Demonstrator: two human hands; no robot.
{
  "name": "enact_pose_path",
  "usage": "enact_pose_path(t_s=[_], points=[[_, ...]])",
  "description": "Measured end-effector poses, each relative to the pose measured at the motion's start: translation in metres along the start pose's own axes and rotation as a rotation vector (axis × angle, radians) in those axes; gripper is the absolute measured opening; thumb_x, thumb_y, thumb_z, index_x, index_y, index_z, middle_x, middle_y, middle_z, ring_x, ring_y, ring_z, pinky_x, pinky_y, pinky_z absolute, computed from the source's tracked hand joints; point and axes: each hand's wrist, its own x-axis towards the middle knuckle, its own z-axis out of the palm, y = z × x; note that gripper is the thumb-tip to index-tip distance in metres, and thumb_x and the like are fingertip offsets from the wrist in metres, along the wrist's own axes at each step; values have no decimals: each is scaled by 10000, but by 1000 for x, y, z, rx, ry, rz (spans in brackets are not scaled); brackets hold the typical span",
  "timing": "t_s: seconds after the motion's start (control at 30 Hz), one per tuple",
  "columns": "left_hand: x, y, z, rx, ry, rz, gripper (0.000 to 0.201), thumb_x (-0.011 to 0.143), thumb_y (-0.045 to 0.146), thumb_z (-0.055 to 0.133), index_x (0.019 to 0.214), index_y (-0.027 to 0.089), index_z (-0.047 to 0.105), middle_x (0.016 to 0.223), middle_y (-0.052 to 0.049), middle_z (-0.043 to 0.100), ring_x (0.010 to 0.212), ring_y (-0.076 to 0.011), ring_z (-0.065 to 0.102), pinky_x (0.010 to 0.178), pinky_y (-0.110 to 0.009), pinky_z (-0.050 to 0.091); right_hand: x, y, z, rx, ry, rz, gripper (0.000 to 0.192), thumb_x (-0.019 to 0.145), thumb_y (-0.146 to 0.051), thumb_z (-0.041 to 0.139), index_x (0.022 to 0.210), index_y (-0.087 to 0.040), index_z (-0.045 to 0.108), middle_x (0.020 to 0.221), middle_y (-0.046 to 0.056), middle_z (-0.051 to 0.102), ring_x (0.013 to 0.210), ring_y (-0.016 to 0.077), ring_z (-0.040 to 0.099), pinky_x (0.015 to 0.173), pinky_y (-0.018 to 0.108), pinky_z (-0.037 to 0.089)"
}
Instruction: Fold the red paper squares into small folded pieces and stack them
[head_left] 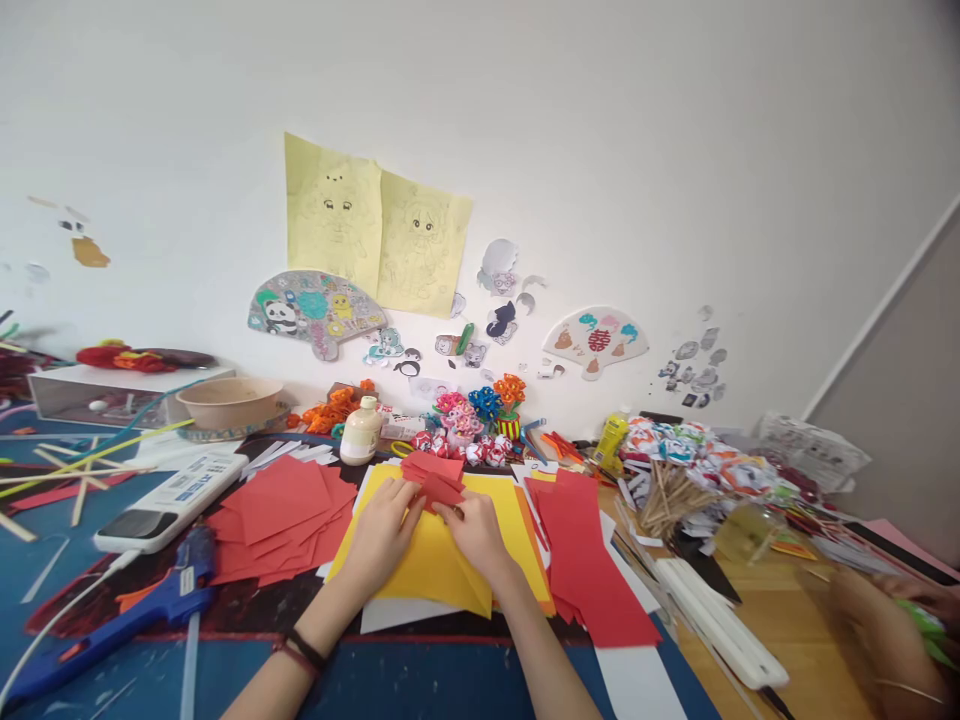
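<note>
Red paper (433, 478), yellow sheet (439, 560)

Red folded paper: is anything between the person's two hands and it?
Nothing visible. The left hand and right hand both already touch the red folded paper, pinching its near edge over the yellow sheets. The red squares and red strips lie off to either side.

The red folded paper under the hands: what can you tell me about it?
The red folded paper is a small piece of thin, matte red sheet, creased into several overlapping flaps with pointed corners. It lies flat on the yellow sheets at the middle of the table. The left hand presses its left edge and the right hand its right edge, fingertips on the folds. How many layers it has cannot be told.
</note>
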Motion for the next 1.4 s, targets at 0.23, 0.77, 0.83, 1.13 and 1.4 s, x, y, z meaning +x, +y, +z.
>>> enact_pose_path(t_s=[0.23,0.77,0.83,1.13,1.4], points=[[-2,-12,6,-35,-79,-148,228,903,319,385,743,198,493,745,-40,586,718,-196,543,627,-278,350,1,7,7,-91,1,31,281,756,-359,684,568,-163,613,489,-29,502,466,106,391,471,231,222],[-2,-13,0,122,-100,-118,290,914,363,364,698,208,480,694,-26,553,656,-181,517,555,-261,267,-4,3,5,-149,-59,-56,213,803,-371,658,715,-178,653,624,-10,594,565,121,473,525,221,251],[-2,-13,0,116,-98,-118,293,915,357,365,682,209,464,685,-25,554,652,-180,517,556,-260,267,-3,6,6,-157,-64,-36,211,784,-360,678,687,-175,644,596,-22,572,546,116,452,515,221,241],[1,-12,-4,73,-94,-142,226,886,400,448,783,220,539,766,-19,633,733,-192,577,591,-253,307,-5,7,6,-178,-78,-25,336,797,-428,650,585,-170,618,534,-17,538,502,114,416,508,236,218],[-1,-8,-6,237,-89,-42,259,914,318,395,702,210,497,717,-42,598,715,-205,550,589,-272,284,-1,-5,3,-89,-45,-86,257,835,-385,619,691,-174,644,585,-16,546,534,120,435,516,222,244]])
